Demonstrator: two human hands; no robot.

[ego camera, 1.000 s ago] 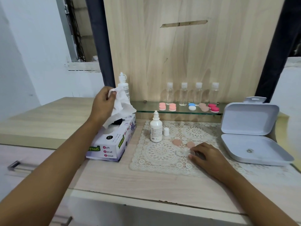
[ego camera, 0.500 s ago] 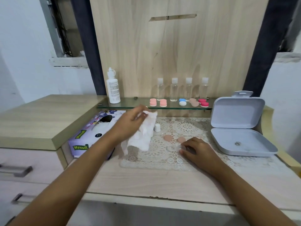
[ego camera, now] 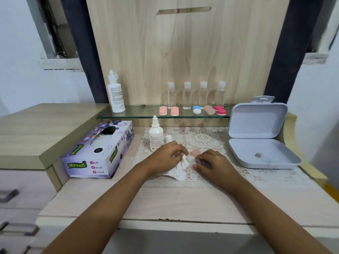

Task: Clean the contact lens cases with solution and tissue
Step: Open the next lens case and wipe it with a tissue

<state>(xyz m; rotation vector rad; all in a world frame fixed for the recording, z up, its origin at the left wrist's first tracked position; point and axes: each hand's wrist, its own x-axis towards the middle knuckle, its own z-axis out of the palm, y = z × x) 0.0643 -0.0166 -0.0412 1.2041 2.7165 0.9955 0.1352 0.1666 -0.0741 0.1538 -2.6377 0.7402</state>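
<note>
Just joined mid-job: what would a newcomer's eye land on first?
Both hands meet mid-frame on the lace mat: the left hand grips a white tissue, the right hand holds a clear lens case. To the right lies an open grey box; on the glass shelf behind, coloured lens cases sit before four clear bottles.

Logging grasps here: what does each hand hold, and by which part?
The left hand pinches the white tissue by its bunched top end. The right hand grips the clear lens case at its right edge; details are hidden.
</note>
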